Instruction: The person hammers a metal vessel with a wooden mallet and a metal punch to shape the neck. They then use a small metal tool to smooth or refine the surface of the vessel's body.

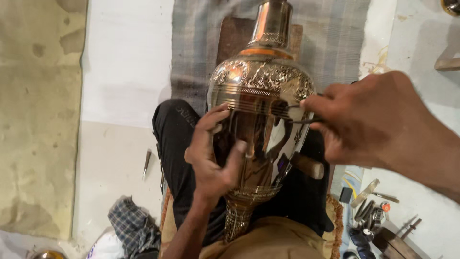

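Note:
A large polished metal vase (261, 91) with engraved bands lies across my lap, its neck pointing away from me over a striped mat (330, 43). My left hand (211, 153) presses against the vase's smooth lower body, thumb on the metal. My right hand (369, 120) pinches a thin dark engraving tool (304, 121), whose tip touches the vase's side just below the engraved band. A wooden handle (309, 165) pokes out under the vase on the right.
A small chisel (146, 163) lies on the floor to the left. Several metal tools (371, 211) are heaped at the lower right. A checked cloth (134, 228) is bunched at the lower left. Black trousers (177, 144) cover my leg.

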